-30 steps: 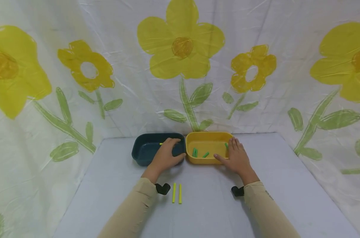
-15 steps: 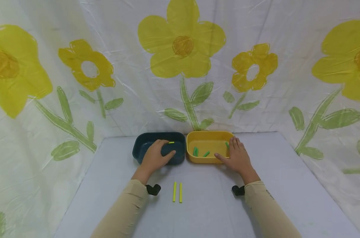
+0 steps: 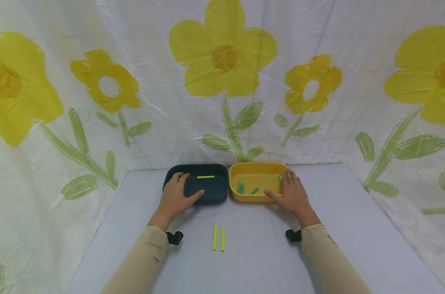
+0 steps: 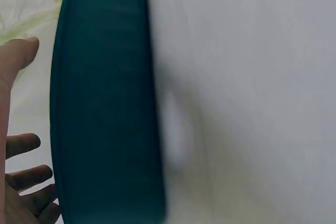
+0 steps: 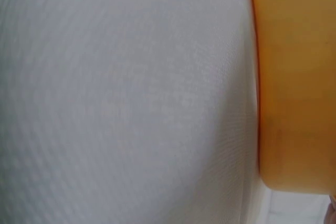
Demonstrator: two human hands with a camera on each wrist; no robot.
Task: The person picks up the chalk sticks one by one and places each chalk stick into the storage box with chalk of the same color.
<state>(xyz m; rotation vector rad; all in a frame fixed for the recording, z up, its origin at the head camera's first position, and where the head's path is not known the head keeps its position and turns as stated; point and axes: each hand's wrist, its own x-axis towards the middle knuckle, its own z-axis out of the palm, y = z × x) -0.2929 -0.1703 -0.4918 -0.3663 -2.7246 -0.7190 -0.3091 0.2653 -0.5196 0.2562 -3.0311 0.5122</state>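
My left hand is over the left end of the dark teal bin, thumb spread from the fingers and nothing held. In the left wrist view, its fingers show beyond the rim of the teal bin. One thin yellow stick lies inside that bin, right of the hand. My right hand rests at the right end of the yellow bin, fingers straight and thumb over the front rim. Several short green sticks lie in the yellow bin.
Two yellow sticks lie side by side on the white tabletop, in front of the bins. Both bins stand side by side at the back, close to a white curtain with painted flowers.
My left hand has moved left across the teal bin, and the yellow stick inside it has come fully into sight. The right hand has stayed on the yellow bin.
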